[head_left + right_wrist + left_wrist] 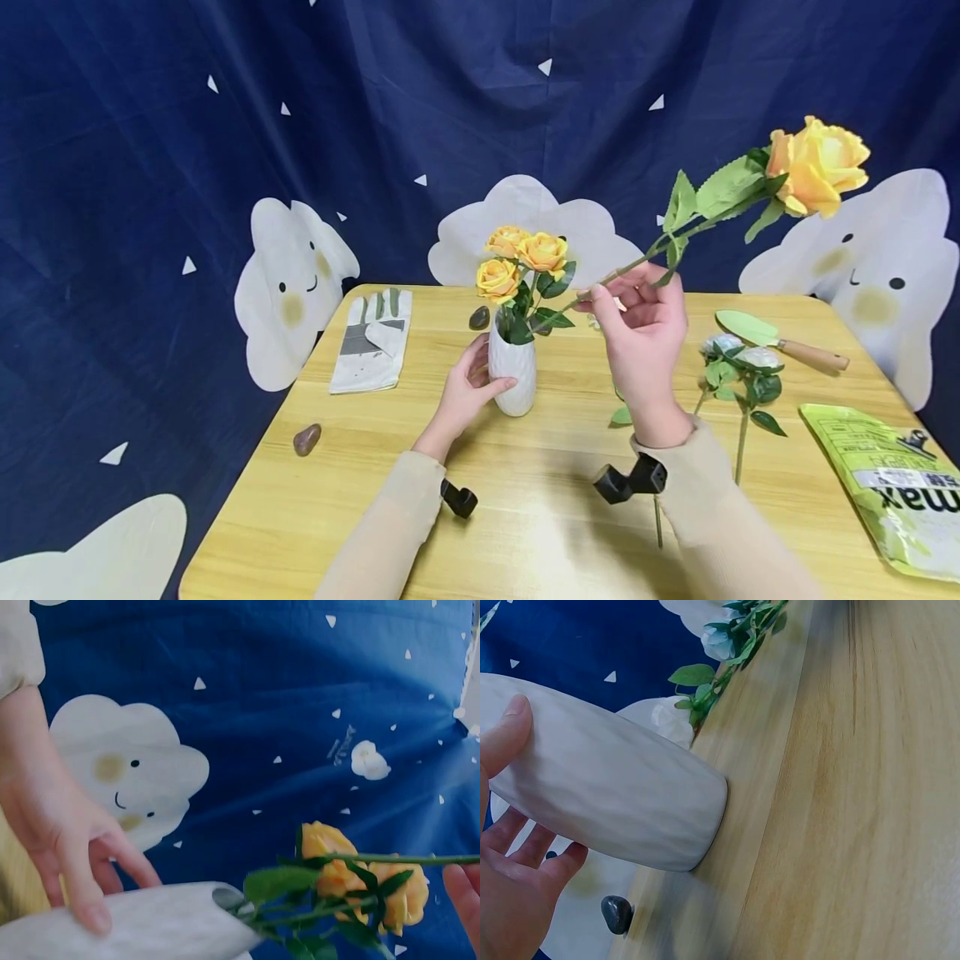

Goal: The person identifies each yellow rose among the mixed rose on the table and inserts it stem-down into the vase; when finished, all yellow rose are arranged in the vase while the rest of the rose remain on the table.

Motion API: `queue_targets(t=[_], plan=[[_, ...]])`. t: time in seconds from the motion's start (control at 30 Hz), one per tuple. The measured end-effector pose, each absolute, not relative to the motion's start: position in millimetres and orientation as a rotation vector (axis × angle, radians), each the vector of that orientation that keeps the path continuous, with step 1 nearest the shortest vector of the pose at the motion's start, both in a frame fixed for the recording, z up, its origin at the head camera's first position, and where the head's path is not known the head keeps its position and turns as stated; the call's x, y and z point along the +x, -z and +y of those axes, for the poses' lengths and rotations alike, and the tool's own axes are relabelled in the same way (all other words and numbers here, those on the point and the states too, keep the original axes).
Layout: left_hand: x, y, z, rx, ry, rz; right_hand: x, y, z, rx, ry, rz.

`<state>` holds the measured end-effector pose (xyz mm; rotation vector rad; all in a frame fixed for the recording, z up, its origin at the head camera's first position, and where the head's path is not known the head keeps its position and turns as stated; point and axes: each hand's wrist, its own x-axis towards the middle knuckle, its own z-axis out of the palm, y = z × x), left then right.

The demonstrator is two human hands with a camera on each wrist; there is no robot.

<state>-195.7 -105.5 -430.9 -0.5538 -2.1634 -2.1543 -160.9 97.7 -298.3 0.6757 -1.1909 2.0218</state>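
A white textured vase (513, 375) stands on the table with several yellow roses (517, 258) in it. My left hand (465, 392) grips its side, thumb in front and fingers behind; in the left wrist view the vase (622, 780) fills much of the left. My right hand (648, 325) pinches the green stem of another yellow rose (821, 167) between thumb and fingers. That bloom points up and right, while the stem's lower end slants down to overlap the leaves at the vase mouth. In the right wrist view this stem (420, 859) crosses in front of the bunched roses.
Pale blue and white roses (757, 358) lie right of my right forearm. Behind them is a green trowel (750, 327) with a wooden handle; a green bag (892, 500) with a black clip lies at the right edge. Work gloves (372, 342) and a brown stone (307, 439) are left.
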Motion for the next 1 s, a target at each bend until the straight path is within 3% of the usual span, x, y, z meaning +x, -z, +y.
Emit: queue_targets(t=[0.57,1.0], plan=[[-196,433,-106,-0.574,2.153,-2.155,-185,334,73,0.472,-1.784,-1.558],[-195,430,-107,-0.56,2.097,-2.199,-202,342,72,0.476,-1.645,-1.795]])
